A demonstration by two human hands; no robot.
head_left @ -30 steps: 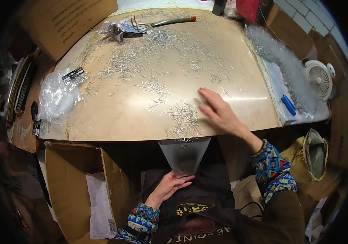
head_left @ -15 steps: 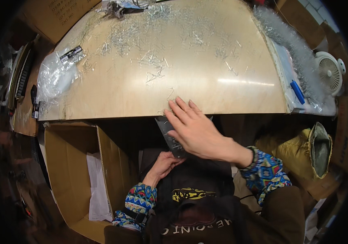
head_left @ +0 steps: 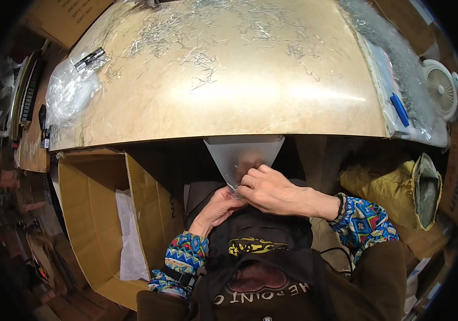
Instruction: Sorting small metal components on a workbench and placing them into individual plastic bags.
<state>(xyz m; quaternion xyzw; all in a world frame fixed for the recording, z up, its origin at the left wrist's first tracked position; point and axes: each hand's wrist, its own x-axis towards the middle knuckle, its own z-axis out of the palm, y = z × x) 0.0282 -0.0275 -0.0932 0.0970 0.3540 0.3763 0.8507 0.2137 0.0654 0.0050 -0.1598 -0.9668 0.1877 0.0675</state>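
Observation:
A grey, funnel-shaped chute [head_left: 245, 152] slopes from the table's front edge down toward my lap, narrowing as it goes. At its narrow lower end, my left hand [head_left: 220, 208] is closed, with a small shiny, clear-looking bit at the fingertips. My right hand [head_left: 273, 191] is over the chute's lower right side, fingers curled in close to the left ones. Whatever the fingers pinch is mostly hidden. Many thin silvery wire hooks [head_left: 199, 58] lie scattered across the pale wooden tabletop [head_left: 229, 115] beyond the hands.
An open cardboard box [head_left: 92, 214] with a white sheet inside stands at my left. Crumpled clear plastic [head_left: 74, 96] lies on the table's left. On the right are a blue marker [head_left: 399, 109], silver tinsel [head_left: 387, 53], a white fan [head_left: 441, 89] and a yellow sack [head_left: 381, 187].
My right hand has come down from the table edge to the chute's lower end, its flat fingers now curled. The few hooks near the edge are gone from the tabletop. My left hand stays low.

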